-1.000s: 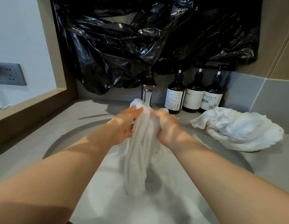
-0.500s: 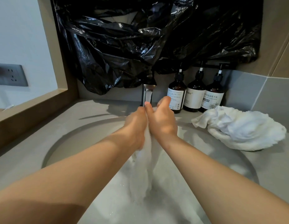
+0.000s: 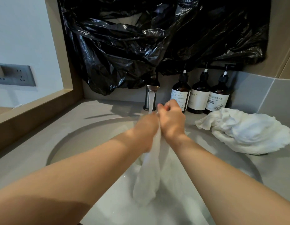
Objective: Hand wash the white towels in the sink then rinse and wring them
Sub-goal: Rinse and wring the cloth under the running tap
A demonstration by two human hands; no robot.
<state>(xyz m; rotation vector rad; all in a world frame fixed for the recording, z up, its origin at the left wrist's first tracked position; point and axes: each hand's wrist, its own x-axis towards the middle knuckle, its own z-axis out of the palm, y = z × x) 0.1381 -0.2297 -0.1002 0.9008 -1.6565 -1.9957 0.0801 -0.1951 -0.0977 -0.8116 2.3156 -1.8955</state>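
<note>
A crinkled black plastic sheet [image 3: 157, 46] covers the wall behind the basin. Below it, the round sink [image 3: 72, 140] sunk into the pale grey stone counter [image 3: 35, 151] holds whitish, foamy-looking water.

A wet white towel [image 3: 149, 176] hangs over the middle of the sink as a narrow rope, its long axis nearly vertical. The bunched top end points up toward the tap and the loose bottom end points down, reaching the water. A second, crumpled white towel [image 3: 246, 132] lies in a heap on the counter at the sink's right rim, apart from the hands.

The left hand [image 3: 146, 127] and right hand [image 3: 171, 120] are pressed side by side, both gripping the top of the hanging towel. The right hand's fingers curl over it; the left hand is blurred.

Three brown pump bottles with white labels [image 3: 200, 96] stand in a row against the back wall. Just left of them, the brushed metal tap [image 3: 150, 96] runs a stream of water onto the hands. A grey wall socket [image 3: 16, 75] sits at far left.
</note>
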